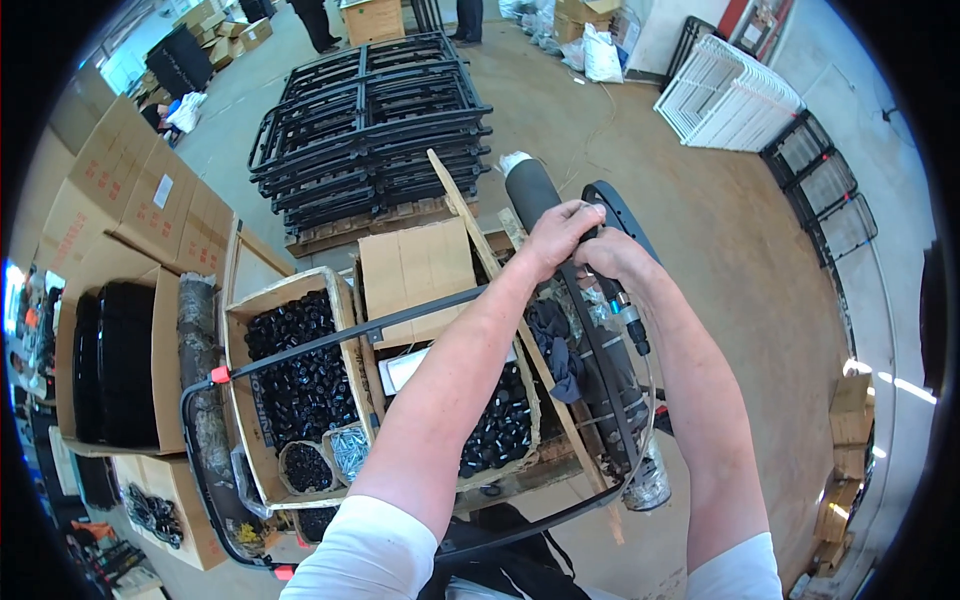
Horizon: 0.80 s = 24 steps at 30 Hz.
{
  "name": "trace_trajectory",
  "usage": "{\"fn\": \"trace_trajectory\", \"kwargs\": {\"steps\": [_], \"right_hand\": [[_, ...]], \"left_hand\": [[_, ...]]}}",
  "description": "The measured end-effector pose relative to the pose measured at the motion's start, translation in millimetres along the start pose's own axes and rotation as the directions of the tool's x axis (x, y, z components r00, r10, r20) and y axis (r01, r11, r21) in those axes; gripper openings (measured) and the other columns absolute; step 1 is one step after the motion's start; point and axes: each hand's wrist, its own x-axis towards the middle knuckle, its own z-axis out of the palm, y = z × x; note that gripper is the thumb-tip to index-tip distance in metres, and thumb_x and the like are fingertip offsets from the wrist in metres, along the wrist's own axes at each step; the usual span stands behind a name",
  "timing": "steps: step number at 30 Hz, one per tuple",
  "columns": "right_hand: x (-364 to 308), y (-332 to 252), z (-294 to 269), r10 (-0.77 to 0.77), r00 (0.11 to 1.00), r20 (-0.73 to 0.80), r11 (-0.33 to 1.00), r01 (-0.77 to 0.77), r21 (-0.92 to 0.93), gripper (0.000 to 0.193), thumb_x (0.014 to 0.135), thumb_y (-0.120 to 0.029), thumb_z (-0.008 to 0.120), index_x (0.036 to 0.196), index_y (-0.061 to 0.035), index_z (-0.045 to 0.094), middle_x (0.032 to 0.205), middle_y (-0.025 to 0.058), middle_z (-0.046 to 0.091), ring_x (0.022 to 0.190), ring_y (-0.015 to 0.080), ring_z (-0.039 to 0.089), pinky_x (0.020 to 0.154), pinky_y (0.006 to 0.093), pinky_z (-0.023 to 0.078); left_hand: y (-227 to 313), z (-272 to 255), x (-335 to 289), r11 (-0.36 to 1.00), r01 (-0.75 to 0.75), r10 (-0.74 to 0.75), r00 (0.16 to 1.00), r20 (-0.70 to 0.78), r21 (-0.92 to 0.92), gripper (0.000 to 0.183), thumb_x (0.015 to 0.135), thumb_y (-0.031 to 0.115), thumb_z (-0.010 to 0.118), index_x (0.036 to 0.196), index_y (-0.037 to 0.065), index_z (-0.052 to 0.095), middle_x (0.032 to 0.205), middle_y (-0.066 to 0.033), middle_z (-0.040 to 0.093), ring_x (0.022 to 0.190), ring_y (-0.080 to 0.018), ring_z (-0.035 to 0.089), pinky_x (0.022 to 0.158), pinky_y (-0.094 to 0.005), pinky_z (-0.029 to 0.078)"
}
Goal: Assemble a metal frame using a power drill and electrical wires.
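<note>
A black tubular metal frame (415, 320) with red clips spans the work area, resting across boxes and wrapped rolls. At its far right part my two hands meet. My left hand (562, 232) is closed, thumb and fingers pinched at the black bar. Right beside it, my right hand (617, 254) has its fingers curled in; what they hold is hidden. Below the right hand a screwdriver-like power tool (627, 318) hangs with its tip downward, a thin hose near it. Behind the hands a curved black part (620, 215) rises.
An open carton of black plastic caps (305, 370) stands left, with small tubs of silver screws (349, 450) and black screws (308, 466). A wooden strip (545, 365) slants past a grey padded roll (533, 188). Stacked black frames (370, 130) lie on a pallet beyond; white racks (728, 95) lean right.
</note>
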Motion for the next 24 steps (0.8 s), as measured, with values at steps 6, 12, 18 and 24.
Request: {"fn": "trace_trajectory", "kwargs": {"steps": [6,12,18,24], "right_hand": [[9,9,-10,-0.084,0.996,0.016,0.996,0.084,0.030,0.010,0.082,-0.013,0.068,0.078,-0.0031,0.068,0.072,0.0069,0.066,0.060,0.0189,0.062,0.053,0.0352,0.048],[6,-21,15,0.003,0.998,0.062,1.000,-0.001,-0.025,0.018,0.086,-0.017,0.069,0.085,0.0002,0.071,0.076,0.0073,0.069,0.061,0.0193,0.065,0.055,0.0369,0.052],[-37,-17,-28,-0.152,0.970,0.190,0.859,0.035,0.510,0.017,0.088,-0.013,0.068,0.095,-0.0003,0.061,0.077,0.0103,0.063,0.060,0.0169,0.066,0.049,0.0294,0.049],[-186,-87,213,-0.680,0.731,0.066,0.657,0.646,-0.387,0.065,0.079,-0.014,0.073,0.141,-0.0014,0.058,0.091,0.0201,0.075,0.079,0.0292,0.076,0.074,0.0401,0.061]], "left_hand": [[9,11,1,0.998,0.033,-0.033,0.999,-0.003,0.058,0.043,0.097,0.043,0.075,0.116,0.004,0.069,0.102,-0.0072,0.071,0.094,-0.0158,0.067,0.084,-0.0338,0.056],[3,-31,-41,0.890,-0.153,0.334,0.860,-0.385,0.430,0.067,0.100,0.051,0.071,0.134,-0.005,0.060,0.128,-0.0185,0.067,0.118,-0.0246,0.064,0.104,-0.0378,0.051],[26,-73,-175,0.988,-0.067,0.117,0.917,-0.383,0.142,0.058,0.106,0.053,0.059,0.123,-0.001,0.065,0.103,-0.0074,0.068,0.095,-0.0158,0.063,0.083,-0.0332,0.053],[44,-180,-364,0.946,0.155,-0.249,0.910,-0.332,-0.286,0.073,0.105,0.070,0.048,0.126,0.001,0.063,0.100,-0.0073,0.067,0.088,-0.0157,0.067,0.077,-0.0344,0.055]]}}
